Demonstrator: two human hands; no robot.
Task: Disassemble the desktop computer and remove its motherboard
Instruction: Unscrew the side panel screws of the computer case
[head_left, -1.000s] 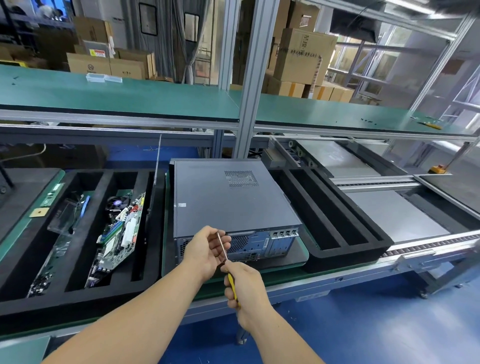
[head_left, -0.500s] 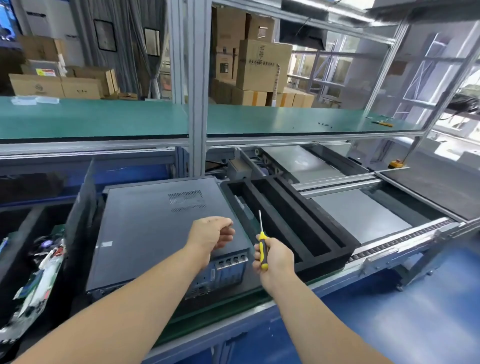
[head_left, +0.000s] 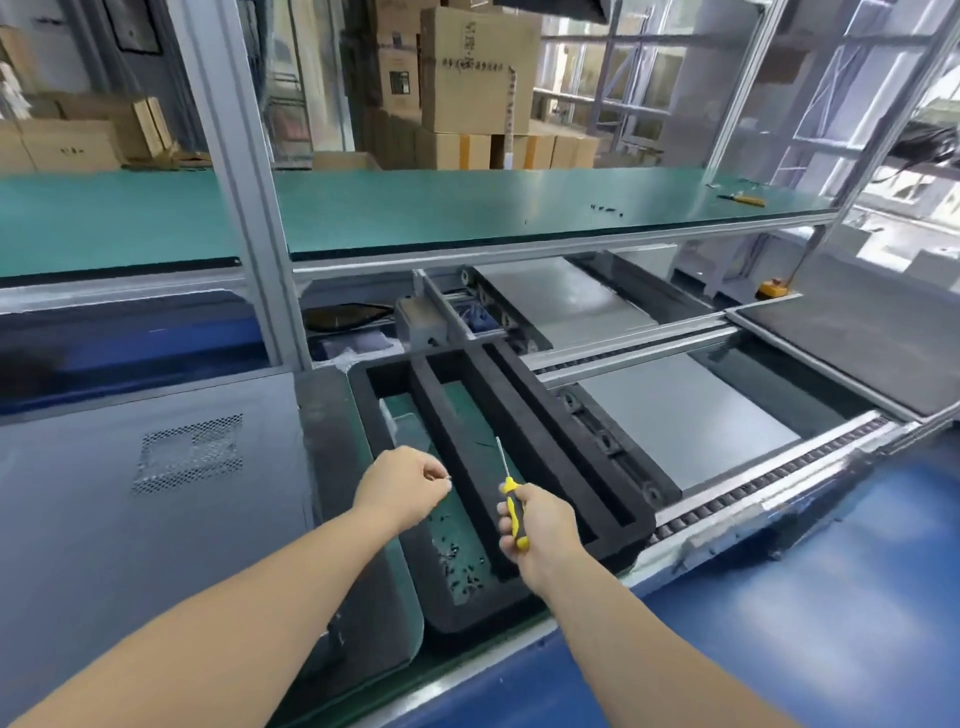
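Desktop computer (head_left: 145, 499) lies flat on the worktop (head_left: 467, 670) at left, grey side panel up and on, perforated vent patch (head_left: 188, 453) facing up. No badge or sticker readable on it from here.

Left hand (head_left: 402, 486) hovers over the near-left compartment of the black foam tray (head_left: 524, 415), fingers curled, tips pinched on something small and shiny; looks like a screw but too small to confirm. Below it, a scatter of small dark screws (head_left: 462, 564) on the green floor of that compartment.

Right hand (head_left: 540, 525) is wrapped around the yellow-and-black handle of a screwdriver (head_left: 511, 501), shaft pointing up and away, above the tray's middle divider. Tip touches nothing.

Tray sits just right of the computer, beside the roller conveyor (head_left: 769, 493).

Upper green shelf (head_left: 415, 208): a few dark specks, plus a second yellow-handled tool (head_left: 743, 198) at far right.

Cardboard boxes (head_left: 478, 67) stacked behind. Dark print on the big one, blurred, not legible. Labels on the others likewise unreadable.
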